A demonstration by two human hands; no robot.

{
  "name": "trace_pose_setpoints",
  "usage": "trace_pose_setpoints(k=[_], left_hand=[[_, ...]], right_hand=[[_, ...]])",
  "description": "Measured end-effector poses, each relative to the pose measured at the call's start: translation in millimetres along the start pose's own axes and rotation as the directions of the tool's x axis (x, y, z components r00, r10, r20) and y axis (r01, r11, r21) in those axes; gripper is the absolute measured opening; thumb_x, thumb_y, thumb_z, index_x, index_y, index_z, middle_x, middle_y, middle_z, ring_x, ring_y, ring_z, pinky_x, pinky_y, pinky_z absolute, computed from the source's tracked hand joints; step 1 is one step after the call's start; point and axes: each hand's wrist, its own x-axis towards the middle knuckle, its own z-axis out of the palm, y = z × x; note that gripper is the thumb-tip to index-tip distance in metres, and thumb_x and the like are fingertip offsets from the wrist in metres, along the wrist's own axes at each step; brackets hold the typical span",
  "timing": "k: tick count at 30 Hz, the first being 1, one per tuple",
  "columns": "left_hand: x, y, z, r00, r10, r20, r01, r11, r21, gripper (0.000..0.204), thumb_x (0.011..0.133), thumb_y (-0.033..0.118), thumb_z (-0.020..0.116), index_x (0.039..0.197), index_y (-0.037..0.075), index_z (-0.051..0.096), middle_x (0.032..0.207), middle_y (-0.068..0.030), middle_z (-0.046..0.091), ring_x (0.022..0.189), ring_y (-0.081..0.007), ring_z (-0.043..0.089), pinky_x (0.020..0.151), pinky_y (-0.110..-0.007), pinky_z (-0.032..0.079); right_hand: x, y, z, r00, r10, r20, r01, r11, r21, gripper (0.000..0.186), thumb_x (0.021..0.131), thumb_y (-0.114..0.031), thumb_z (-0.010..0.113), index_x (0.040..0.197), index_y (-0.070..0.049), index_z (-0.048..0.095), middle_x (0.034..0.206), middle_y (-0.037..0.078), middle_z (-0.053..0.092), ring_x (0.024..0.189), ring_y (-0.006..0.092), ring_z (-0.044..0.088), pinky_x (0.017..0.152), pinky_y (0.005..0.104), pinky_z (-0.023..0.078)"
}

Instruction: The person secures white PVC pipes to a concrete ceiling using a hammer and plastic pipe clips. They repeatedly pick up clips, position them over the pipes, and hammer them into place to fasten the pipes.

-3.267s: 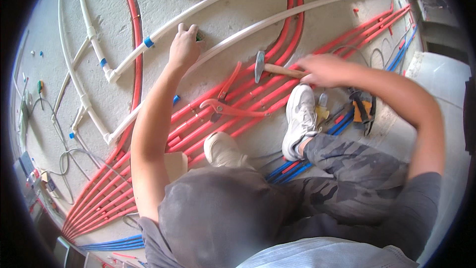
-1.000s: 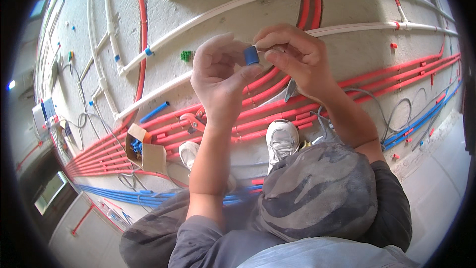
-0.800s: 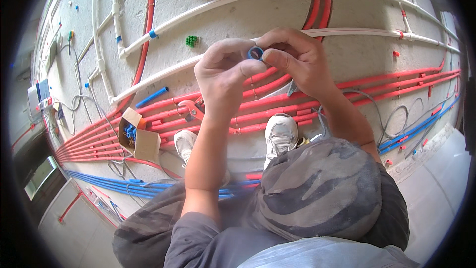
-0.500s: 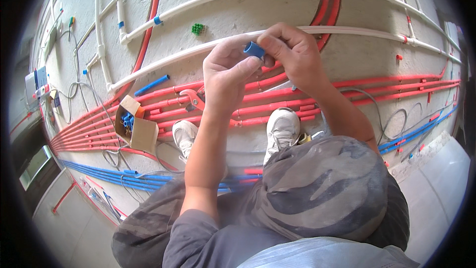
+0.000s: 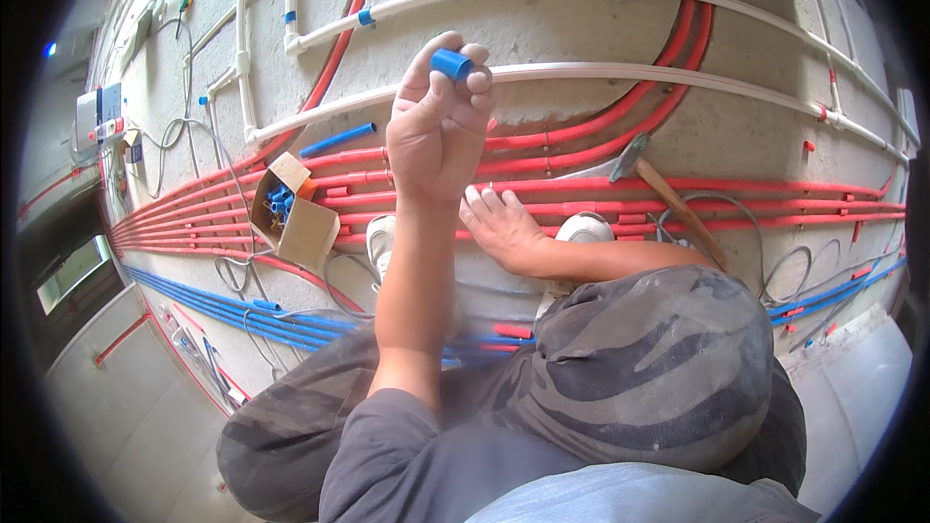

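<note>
My left hand (image 5: 436,121) is raised in the middle, fingers closed around a short blue pipe fitting (image 5: 451,64). Below it and to the right, my right hand (image 5: 499,225) reaches down with fingers apart, resting on the red pipes (image 5: 605,184) by my white shoe (image 5: 584,230). A hammer (image 5: 668,192) with a wooden handle lies across the pipes just right of that hand. A cardboard box (image 5: 307,232) with blue fittings inside sits left of my left forearm, and a loose blue pipe (image 5: 337,140) lies above the box.
White pipes (image 5: 581,73) run across the upper concrete floor (image 5: 465,19), crossing curved red pipes. Bundles of blue pipes (image 5: 218,300) run along the lower left and right. Grey cables (image 5: 785,271) lie in loops at both sides. A pale slab (image 5: 852,387) borders the right.
My right hand has let go of the blue fitting and moved down to the pipes. My left hand has risen with the fitting. The hammer now shows more fully.
</note>
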Motion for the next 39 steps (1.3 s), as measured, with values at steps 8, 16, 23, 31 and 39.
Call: trace_pose_setpoints(k=[8, 16, 23, 31, 39], left_hand=[[3.9, -2.0, 10.0, 0.992, -0.018, 0.123, 0.009, 0.997, 0.075, 0.041, 0.107, 0.002, 0.059, 0.148, 0.001, 0.062, 0.135, -0.0252, 0.067, 0.111, -0.0305, 0.069, 0.095, -0.04, 0.058], [1.2, -13.5, 20.7, 0.996, 0.06, 0.072, -0.086, 0.893, 0.442, 0.02, 0.105, 0.001, 0.064, 0.123, 0.003, 0.071, 0.132, -0.0204, 0.067, 0.116, -0.0266, 0.064, 0.104, -0.043, 0.051], [4.7, -22.0, 32.2, 1.0, -0.002, 0.014, -0.005, 0.886, 0.464, 0.012, 0.098, 0.0, 0.073, 0.11, -0.001, 0.069, 0.124, -0.0134, 0.066, 0.1, -0.0225, 0.069, 0.099, -0.038, 0.055], [-2.1, -26.7, 55.4, 0.985, -0.096, -0.144, 0.167, 0.742, 0.649, 0.008, 0.102, 0.005, 0.071, 0.104, -0.001, 0.066, 0.105, -0.0097, 0.067, 0.083, -0.0157, 0.064, 0.074, -0.029, 0.054], [-20.7, -66.0, 80.9, 0.979, 0.183, -0.093, -0.084, 0.771, 0.631, 0.015, 0.099, 0.002, 0.078, 0.097, 0.0, 0.063, 0.09, -0.0073, 0.069, 0.074, -0.0112, 0.062, 0.064, -0.026, 0.052]], right_hand=[[3.2, 29.1, -17.0, 0.978, 0.133, -0.162, -0.021, 0.832, 0.554, 0.039, 0.097, -0.011, 0.07, 0.134, -0.002, 0.065, 0.114, 0.016, 0.067, 0.106, 0.0366, 0.066, 0.089, 0.0487, 0.054], [6.3, 110.7, -181.5, 0.629, 0.544, -0.555, 0.198, 0.578, 0.791, 0.021, 0.1, -0.016, 0.077, 0.116, -0.003, 0.072, 0.104, 0.016, 0.073, 0.09, 0.0345, 0.073, 0.075, 0.0454, 0.059], [4.4, 140.4, -214.7, 0.602, 0.19, -0.776, 0.27, 0.865, 0.422, 0.021, 0.087, -0.002, 0.077, 0.107, -0.002, 0.072, 0.09, 0.014, 0.073, 0.082, 0.0359, 0.072, 0.071, 0.045, 0.057], [-6.9, 149.0, -219.7, 0.611, 0.048, -0.79, 0.158, 0.971, 0.181, 0.021, 0.075, -0.004, 0.077, 0.094, -0.005, 0.07, 0.079, 0.01, 0.067, 0.068, 0.0305, 0.066, 0.061, 0.043, 0.051], [-19.8, 140.3, -220.8, 0.605, 0.127, -0.786, 0.221, 0.922, 0.319, 0.01, 0.079, -0.008, 0.074, 0.083, -0.006, 0.066, 0.071, 0.008, 0.059, 0.059, 0.0288, 0.059, 0.053, 0.042, 0.047]])
